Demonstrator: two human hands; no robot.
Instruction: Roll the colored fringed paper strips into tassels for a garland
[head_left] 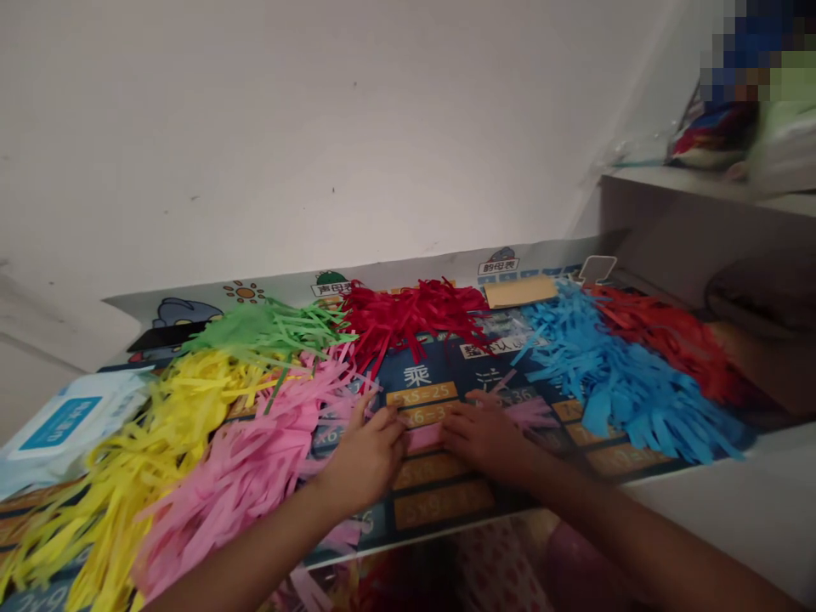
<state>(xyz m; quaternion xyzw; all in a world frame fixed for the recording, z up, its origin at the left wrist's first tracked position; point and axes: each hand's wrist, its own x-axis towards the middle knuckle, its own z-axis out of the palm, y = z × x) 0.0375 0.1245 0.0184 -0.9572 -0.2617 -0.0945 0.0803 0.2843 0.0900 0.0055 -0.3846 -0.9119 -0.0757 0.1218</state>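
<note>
My left hand (373, 449) and right hand (481, 435) are set close together, fingers bent in and closed over either end of a pink strip (423, 438); one left finger points away. The strip lies on the printed mat (446, 503), between my hands. Right of the strip, loose pink fringe (530, 414) pokes past my knuckles. Left of it sprawls a pink streamer bunch (255, 463), then a yellow bunch (169, 425) and a pack of wipes (67, 425). Beyond the strip sit a green bunch (274, 327), a crimson bunch (414, 314) and a tan card (519, 293). Well right of it lie a blue bunch (628, 378) and a red bunch (672, 340).
</note>
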